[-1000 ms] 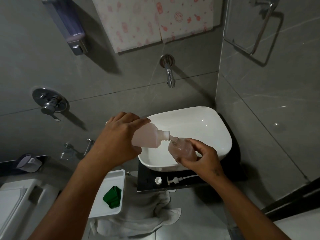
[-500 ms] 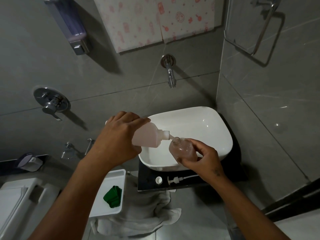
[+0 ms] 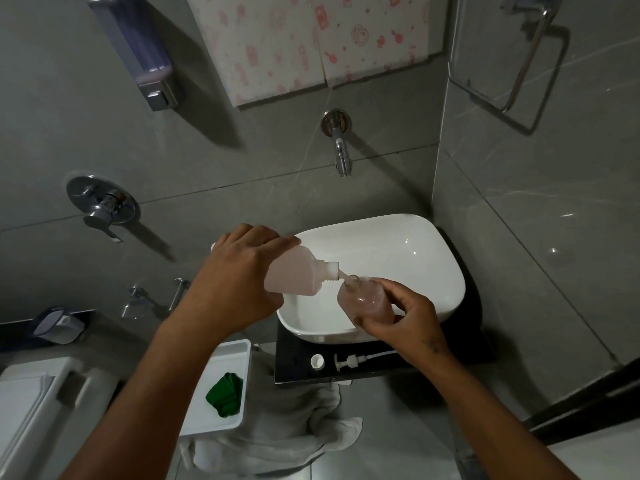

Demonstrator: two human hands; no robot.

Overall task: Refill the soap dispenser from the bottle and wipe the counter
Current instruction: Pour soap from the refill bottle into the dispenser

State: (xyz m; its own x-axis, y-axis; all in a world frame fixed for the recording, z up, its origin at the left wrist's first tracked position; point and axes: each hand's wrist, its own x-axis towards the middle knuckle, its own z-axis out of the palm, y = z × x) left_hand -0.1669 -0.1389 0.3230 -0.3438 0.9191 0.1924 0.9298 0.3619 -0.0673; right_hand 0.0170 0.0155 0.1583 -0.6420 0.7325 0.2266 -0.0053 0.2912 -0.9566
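1. Nearest, low and left of the counter: one white tray (image 3: 221,372) holding one green cloth (image 3: 225,399), over a crumpled grey towel (image 3: 277,441).
2. On the black counter (image 3: 298,368), along its front edge: one white cap (image 3: 317,361) and one pump head (image 3: 349,361), close together; its tube runs behind the right wrist.
3. Over the white basin (image 3: 398,244), the left hand (image 3: 239,282) wraps the tilted refill bottle (image 3: 294,271); its neck meets the dispenser mouth.
4. The right hand (image 3: 408,317) curls around the one soap dispenser (image 3: 365,299), above the basin's front rim.
5. Farthest: one wall tap (image 3: 341,152); the basin's far half lies bare.
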